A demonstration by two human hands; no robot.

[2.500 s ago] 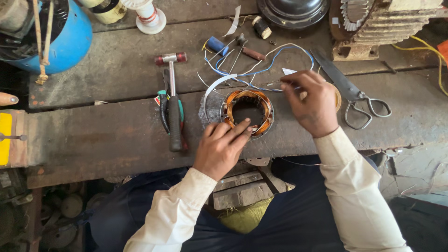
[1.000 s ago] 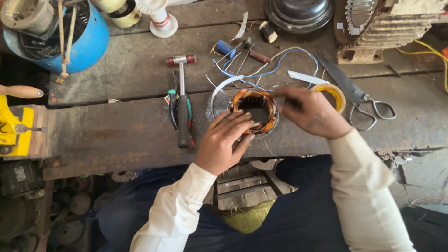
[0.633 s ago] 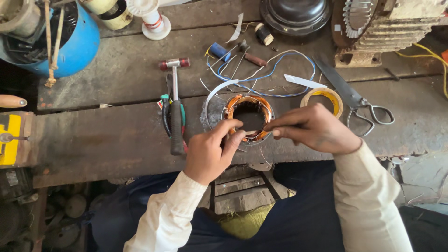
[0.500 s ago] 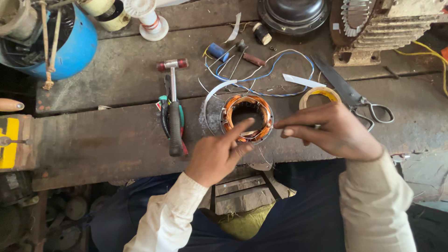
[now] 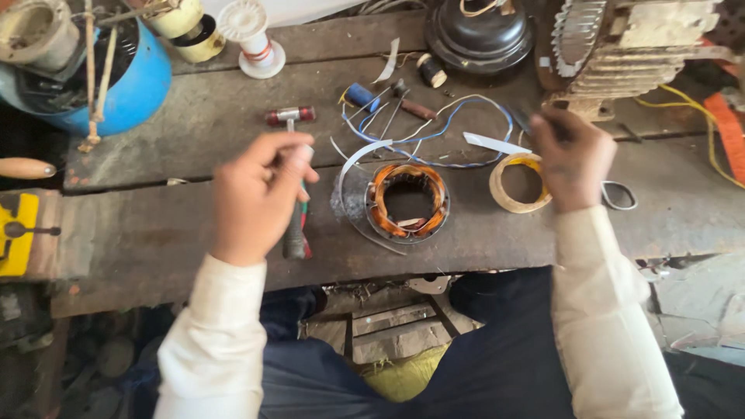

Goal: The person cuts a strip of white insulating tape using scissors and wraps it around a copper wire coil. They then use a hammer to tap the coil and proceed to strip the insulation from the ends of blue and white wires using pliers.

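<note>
Left hand [image 5: 260,194] hovers over hammer [image 5: 293,182], fingers curled, pinching nothing visible. Right hand [image 5: 570,159] far right by tape roll [image 5: 521,183], over scissors [image 5: 617,194]; grip: cannot tell. Stator [image 5: 407,202] sits mid-bench, between hands. Risk: sleeve snags loose wires [image 5: 442,132], drags stator.

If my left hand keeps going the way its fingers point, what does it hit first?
Probably the small hammer: the left hand points up and right over its handle, toward the red-and-silver head. Height above it is unclear.
</note>
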